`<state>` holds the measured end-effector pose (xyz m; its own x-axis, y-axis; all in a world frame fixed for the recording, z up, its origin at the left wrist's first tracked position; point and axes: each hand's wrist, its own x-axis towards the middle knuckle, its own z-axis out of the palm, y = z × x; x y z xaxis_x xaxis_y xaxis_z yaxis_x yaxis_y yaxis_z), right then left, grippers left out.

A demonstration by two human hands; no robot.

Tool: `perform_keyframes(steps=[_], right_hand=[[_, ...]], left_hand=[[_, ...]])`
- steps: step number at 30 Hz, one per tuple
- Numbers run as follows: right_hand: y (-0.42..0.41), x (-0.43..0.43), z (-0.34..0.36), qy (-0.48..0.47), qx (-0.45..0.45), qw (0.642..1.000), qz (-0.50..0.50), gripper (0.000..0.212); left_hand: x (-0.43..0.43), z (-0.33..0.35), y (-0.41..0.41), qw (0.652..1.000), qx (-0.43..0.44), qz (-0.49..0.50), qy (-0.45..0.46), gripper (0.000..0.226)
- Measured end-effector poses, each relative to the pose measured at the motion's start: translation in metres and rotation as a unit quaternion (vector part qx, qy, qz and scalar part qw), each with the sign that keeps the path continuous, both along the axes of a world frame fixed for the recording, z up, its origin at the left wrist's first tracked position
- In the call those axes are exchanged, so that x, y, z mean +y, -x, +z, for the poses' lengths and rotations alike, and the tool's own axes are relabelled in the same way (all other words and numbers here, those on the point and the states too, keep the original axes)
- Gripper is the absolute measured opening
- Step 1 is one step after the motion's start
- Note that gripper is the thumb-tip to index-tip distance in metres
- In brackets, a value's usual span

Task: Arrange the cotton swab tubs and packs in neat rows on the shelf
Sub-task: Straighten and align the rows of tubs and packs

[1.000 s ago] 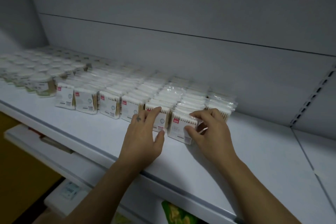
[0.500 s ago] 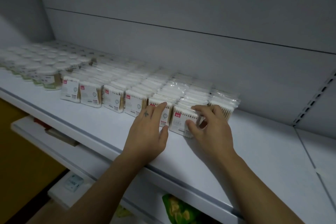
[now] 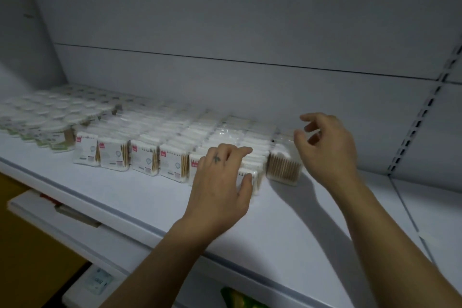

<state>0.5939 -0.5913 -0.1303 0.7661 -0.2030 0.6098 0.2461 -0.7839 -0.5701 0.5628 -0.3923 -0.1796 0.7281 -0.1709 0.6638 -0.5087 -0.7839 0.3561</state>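
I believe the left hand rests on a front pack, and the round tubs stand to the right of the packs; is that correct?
Not quite. The head view shows the round tubs standing to the left of the packs, at the far left of the shelf. The left hand does rest on a front pack.

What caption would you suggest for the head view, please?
Left hand rests on front-row cotton swab packs on the white shelf; right hand hovers by the rightmost pack.
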Motion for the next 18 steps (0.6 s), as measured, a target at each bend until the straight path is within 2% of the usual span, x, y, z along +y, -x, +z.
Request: perform_keyframes(steps=[3,8,11,18], right_hand=[[0.003,-0.014,-0.026,-0.034,-0.020,0.999,-0.010,0.022],[0.001,-0.027,-0.050,-0.056,0.032,0.998,-0.009,0.013],[0.000,-0.030,-0.055,-0.056,0.076,0.995,-0.026,0.009],[0.000,-0.025,-0.057,-0.075,0.151,0.985,-0.023,0.020]], left_hand=[[-0.013,0.012,-0.007,1.000,-0.004,-0.009,-0.029,0.037],[-0.026,0.025,-0.023,0.995,0.018,-0.006,-0.101,0.027],[-0.039,0.033,-0.031,0.988,0.045,0.006,-0.148,0.031],[-0.070,0.042,-0.054,0.973,0.061,0.019,-0.221,0.046]])
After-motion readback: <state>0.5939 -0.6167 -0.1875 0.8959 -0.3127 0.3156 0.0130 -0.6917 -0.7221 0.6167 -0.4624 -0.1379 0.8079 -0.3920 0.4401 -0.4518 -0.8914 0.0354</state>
